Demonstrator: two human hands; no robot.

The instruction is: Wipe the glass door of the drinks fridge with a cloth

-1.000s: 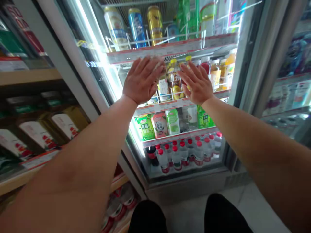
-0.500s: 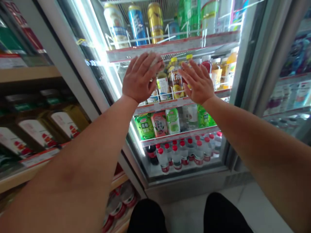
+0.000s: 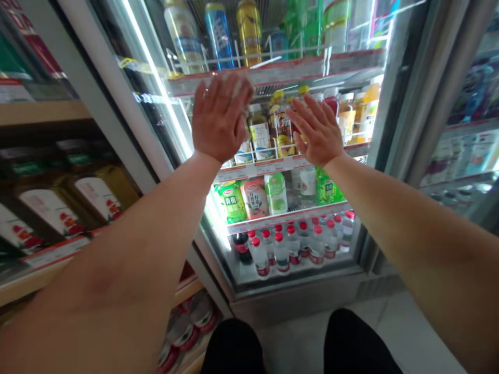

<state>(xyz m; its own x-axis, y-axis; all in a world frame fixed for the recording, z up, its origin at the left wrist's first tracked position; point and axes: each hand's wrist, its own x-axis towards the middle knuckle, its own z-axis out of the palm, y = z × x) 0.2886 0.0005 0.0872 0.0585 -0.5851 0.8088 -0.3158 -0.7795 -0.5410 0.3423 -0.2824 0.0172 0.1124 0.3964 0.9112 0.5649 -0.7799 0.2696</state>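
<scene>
My left hand (image 3: 219,122) is raised in front of a drinks fridge, fingers stretched upward and slightly blurred. Its palm faces the glass, and a pale smear by the fingertips is too blurred to make out. To its right, my right hand (image 3: 317,130) is flat with fingers spread and holds nothing visible. Whether either palm touches the glass door, I cannot tell. Between the hands stand a bottle with a white label (image 3: 260,134) and a yellow-capped brown bottle (image 3: 281,124) on the middle shelf. My left hand covers that shelf's left end.
Beer cans (image 3: 219,36) stand on the upper shelf. Green pouches (image 3: 233,201) and a pink pouch (image 3: 255,198) sit lower, above red-capped water bottles (image 3: 281,253). At left, a wooden-edged shelf holds large oil-coloured bottles (image 3: 91,189). A metal door frame (image 3: 413,104) runs along the right.
My left hand has shifted a little to the left, and its fingers point more upright. My right hand stays in nearly the same place. The view has moved slightly.
</scene>
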